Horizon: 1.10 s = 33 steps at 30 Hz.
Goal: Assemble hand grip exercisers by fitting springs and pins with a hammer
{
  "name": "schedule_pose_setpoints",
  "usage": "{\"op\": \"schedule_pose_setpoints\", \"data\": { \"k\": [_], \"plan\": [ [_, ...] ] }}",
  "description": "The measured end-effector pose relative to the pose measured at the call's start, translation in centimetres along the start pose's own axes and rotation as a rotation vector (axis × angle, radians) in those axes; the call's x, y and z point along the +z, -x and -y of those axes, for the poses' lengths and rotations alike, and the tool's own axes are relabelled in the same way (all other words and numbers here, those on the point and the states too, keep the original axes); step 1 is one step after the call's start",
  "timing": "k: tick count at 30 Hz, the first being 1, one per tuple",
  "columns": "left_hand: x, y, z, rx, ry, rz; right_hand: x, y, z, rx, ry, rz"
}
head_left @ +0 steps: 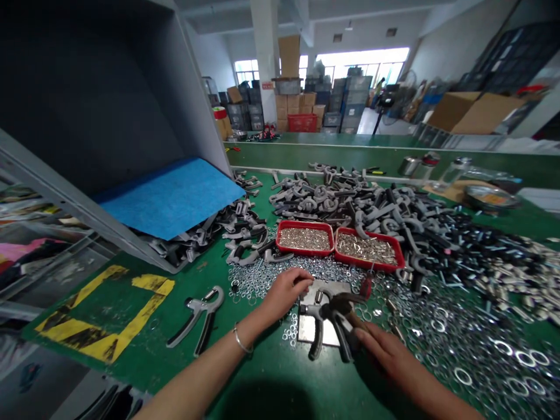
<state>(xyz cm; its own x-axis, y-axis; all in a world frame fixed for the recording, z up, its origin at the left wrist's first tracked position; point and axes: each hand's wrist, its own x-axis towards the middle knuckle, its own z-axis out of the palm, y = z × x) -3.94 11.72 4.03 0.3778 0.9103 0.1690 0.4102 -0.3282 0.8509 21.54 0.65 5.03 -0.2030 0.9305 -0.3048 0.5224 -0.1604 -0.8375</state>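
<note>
My right hand [385, 350] is wrapped round the wooden handle of a hammer [356, 321], its dark head over a grey-and-black hand grip strengthener [318, 332]. The strengthener lies on a metal plate [306, 329], its legs toward me and partly covered by the hammer. My left hand [286, 291] is closed beside the plate's upper left, thumb and fingertips together; anything between them is too small to make out. Another hand grip strengthener [199, 318] lies on the green table to the left.
Two red trays [306, 253] of small metal parts stand behind the plate. Loose washers [464, 376] spread around it. Strengthener parts [324, 198] pile up behind. A large grey bin [192, 76] leans at left, near yellow tape [118, 344]. A red-handled tool [366, 289] is beside the plate.
</note>
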Motion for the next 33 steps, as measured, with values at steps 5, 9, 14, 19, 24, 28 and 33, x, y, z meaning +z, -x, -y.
{"op": "schedule_pose_setpoints", "data": {
  "k": [5, 9, 14, 19, 24, 28, 33],
  "plan": [
    [1.7, -0.8, 0.1, 0.054, -0.119, 0.047, 1.6, 0.6, -0.4, 0.092, -0.420, -0.289],
    [2.6, -1.4, 0.3, 0.059, -0.213, 0.105, 4.3, 1.1, -2.1, 0.263, -0.718, -0.259],
    [3.0, -1.4, 0.2, 0.053, -0.299, 0.145, 5.2, 1.2, -3.6, 0.243, -0.824, -0.263],
    [3.3, -1.4, 0.0, 0.044, -0.368, 0.142, 5.1, 0.8, -3.5, 0.263, -0.837, -0.233],
    [3.8, -1.4, 0.1, 0.044, -0.435, 0.131, 5.4, 0.9, -2.7, 0.281, -0.833, -0.203],
    [4.2, -1.3, 0.2, 0.062, -0.463, 0.124, 5.4, 1.0, -2.4, 0.270, -0.810, -0.204],
    [4.7, -0.9, 0.5, 0.138, -0.470, 0.151, 5.2, 1.0, -2.5, 0.268, -0.800, -0.207]
  ]
}}
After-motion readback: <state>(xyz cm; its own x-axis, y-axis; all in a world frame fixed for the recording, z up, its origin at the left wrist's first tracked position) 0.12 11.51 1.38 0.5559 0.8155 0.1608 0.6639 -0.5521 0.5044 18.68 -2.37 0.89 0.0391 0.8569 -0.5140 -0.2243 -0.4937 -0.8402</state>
